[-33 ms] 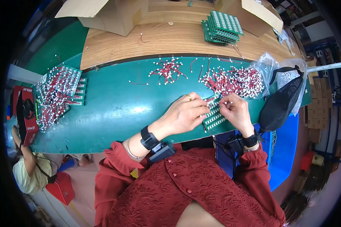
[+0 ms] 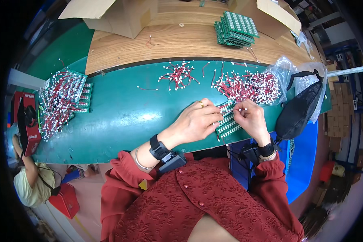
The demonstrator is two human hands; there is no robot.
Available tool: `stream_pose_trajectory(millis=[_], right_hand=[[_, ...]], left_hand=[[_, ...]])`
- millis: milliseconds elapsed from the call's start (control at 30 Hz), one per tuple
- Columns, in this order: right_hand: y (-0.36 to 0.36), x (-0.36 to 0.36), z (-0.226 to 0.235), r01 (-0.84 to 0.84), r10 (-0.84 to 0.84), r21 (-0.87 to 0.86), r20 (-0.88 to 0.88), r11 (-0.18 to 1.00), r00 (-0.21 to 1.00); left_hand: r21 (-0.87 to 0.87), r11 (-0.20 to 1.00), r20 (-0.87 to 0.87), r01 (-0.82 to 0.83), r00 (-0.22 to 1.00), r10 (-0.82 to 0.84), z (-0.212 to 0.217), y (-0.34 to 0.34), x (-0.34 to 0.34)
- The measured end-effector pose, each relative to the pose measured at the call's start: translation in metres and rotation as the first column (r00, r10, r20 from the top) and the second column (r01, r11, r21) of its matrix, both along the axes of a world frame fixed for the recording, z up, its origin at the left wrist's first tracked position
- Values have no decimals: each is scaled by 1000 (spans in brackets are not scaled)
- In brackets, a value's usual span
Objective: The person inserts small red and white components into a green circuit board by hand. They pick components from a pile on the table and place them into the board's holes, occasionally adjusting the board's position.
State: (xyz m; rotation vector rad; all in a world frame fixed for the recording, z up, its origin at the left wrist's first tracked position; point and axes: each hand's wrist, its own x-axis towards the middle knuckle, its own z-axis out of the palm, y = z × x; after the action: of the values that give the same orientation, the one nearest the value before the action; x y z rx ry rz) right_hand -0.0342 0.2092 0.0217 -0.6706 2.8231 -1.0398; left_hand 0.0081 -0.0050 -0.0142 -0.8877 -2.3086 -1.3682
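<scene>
A green circuit board [image 2: 229, 128] with rows of white connectors lies tilted near the table's front edge. My left hand [image 2: 201, 121] grips the board's left side, fingers curled over its edge. Over its upper right part, my right hand [image 2: 251, 119] pinches a small wire lead with a white plug [image 2: 240, 109], mostly hidden by the fingertips. Just beyond the hands spreads a big pile of red wire leads [image 2: 250, 86] with white plugs. A smaller heap of the same leads [image 2: 179, 75] sits farther left.
Boards with wires attached [image 2: 64, 99] are heaped at the left, beside a red box [image 2: 30, 121]. Bare boards [image 2: 237, 29] stand stacked at the back. A black mesh pouch [image 2: 300, 109] and plastic bags lie right, above a blue bin [image 2: 304, 161]. Another person [image 2: 36, 181] sits at far left.
</scene>
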Motion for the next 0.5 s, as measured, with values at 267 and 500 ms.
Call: stream_pose_trajectory(millis=[267,500], right_hand=[[-8,2,8,-132,183,255,-188,958,965],[-28,18,15,-144,410,660,-267,738,872]], left_hand=[[-20,1000,33,23,999,-22,-1,-1,1],[-28,999,25,19,1000,-19,-1,1,2]])
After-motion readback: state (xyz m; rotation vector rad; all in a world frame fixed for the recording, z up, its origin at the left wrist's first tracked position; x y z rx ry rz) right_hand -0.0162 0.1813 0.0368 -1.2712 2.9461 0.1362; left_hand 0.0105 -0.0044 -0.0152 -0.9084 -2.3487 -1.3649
